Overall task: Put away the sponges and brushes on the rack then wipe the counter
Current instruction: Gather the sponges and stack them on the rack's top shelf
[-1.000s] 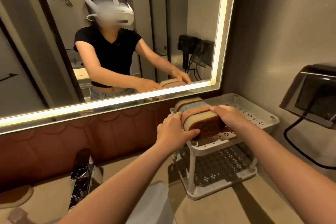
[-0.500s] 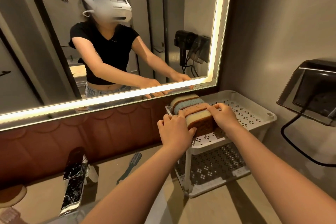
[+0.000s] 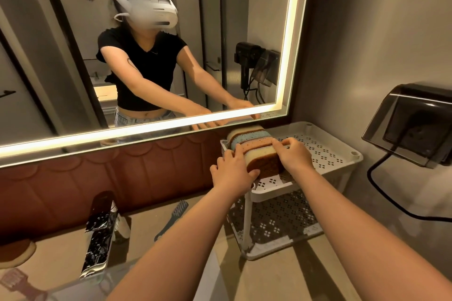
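Note:
A stack of sponges (image 3: 254,138) in cream, blue, pink and brown stands on edge at the left end of the white rack's (image 3: 330,154) top shelf. My left hand (image 3: 231,172) cups the stack's left side, thumb across the front brown sponge. My right hand (image 3: 292,156) grips the right side, fingertips curled over the top of the pink sponge. A teal brush (image 3: 172,219) lies on the counter (image 3: 281,273) left of the rack. A white-handled brush (image 3: 122,226) lies beside the faucet.
A chrome faucet (image 3: 97,234) stands at the left. At the far left lie a tan sponge (image 3: 14,252) and a pinkish brush (image 3: 14,281). A dark covered socket (image 3: 413,134) with a black cable hangs on the right wall. The rack's lower shelf (image 3: 276,222) holds nothing.
Both hands have lowered the sponge stack onto the rack's top shelf and shifted it toward the back left corner. My view has tilted down, showing the teal brush.

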{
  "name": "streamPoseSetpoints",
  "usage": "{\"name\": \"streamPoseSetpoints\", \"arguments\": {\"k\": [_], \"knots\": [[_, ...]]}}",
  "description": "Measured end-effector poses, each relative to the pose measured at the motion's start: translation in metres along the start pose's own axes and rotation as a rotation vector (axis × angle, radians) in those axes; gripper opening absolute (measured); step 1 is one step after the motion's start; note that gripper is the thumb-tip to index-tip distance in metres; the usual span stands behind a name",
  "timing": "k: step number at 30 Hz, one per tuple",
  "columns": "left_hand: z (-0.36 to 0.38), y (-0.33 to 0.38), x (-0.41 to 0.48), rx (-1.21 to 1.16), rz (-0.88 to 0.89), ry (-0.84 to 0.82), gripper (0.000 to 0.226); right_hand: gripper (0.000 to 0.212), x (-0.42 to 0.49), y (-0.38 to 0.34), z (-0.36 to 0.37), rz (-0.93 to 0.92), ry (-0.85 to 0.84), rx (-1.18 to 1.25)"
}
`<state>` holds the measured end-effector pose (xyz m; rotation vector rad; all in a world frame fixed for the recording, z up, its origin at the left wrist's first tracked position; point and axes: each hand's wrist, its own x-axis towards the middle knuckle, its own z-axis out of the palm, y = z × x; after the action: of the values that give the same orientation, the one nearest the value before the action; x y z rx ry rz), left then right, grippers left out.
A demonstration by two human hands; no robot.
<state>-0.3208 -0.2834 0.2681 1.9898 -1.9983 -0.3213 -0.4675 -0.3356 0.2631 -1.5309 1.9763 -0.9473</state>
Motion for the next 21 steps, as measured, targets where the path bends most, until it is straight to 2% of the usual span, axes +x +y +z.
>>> {"name": "streamPoseSetpoints", "arguments": {"k": [2, 5, 9, 12, 16, 21], "knots": [[-0.004, -0.004, -0.005, -0.066, 0.014, 0.009, 0.078, 0.047, -0.006, -0.002, -0.001, -0.046, 0.095, -0.032], [-0.019, -0.011, -0.016, -0.159, 0.064, 0.086, 0.069, 0.036, -0.022, -0.006, -0.005, -0.192, 0.19, -0.062], [-0.051, -0.032, -0.04, -0.243, 0.199, 0.104, 0.051, 0.025, -0.05, -0.025, -0.01, -0.399, 0.147, -0.07], [-0.075, -0.052, -0.061, -0.219, 0.252, 0.072, 0.035, 0.021, -0.077, -0.045, -0.016, -0.498, 0.04, -0.056], [-0.105, -0.087, -0.102, -0.143, 0.248, -0.028, 0.031, 0.017, -0.117, -0.072, -0.01, -0.62, -0.177, -0.068], [-0.125, -0.149, -0.162, -0.089, 0.117, -0.162, 0.033, 0.016, -0.172, -0.101, 0.026, -0.753, -0.487, -0.178]]}}
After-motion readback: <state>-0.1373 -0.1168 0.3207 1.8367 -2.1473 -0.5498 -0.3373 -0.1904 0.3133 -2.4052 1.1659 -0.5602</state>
